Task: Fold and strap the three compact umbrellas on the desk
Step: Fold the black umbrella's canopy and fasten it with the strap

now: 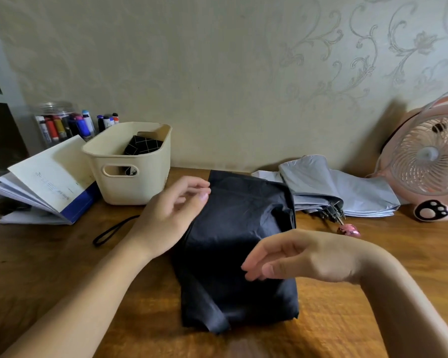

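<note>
Right hand (295,257): fingers relaxed and nearly straight, pointing left, thumb underneath. Nothing held. It hovers over the right half of the black umbrella (233,288); contact with the cloth cannot be told.

Left hand (171,213): fingers loosely bent, thumb tip close to the forefinger tip, both at the far left edge of the black canopy. Whether cloth is pinched between them cannot be told. The heel of the hand lies over the canopy's left side.

Black umbrella: collapsed, canopy loose and rumpled, lying flat at the middle of the desk (62,267), long axis running from near edge to far edge. No strap is visible round it. A black cord loop (114,229) lies on the desk just left of it, partly hidden under the left wrist.

Grey umbrella (334,187): collapsed, unfolded cloth spread flat, toward the far right of the desk, touching or just beside the black one's far right corner. Metal rib tips (334,214) show at its near side; a pink handle (348,231) sticks out toward the near edge.

Cream basket (130,182): far left of the middle, upright. Inside it is a black umbrella with white grid lines (142,147).

Far left corner: an open book (49,182) leaning against the basket, with a clear jar of markers (60,125) behind it. Far right corner: a pink desk fan (424,156).
</note>
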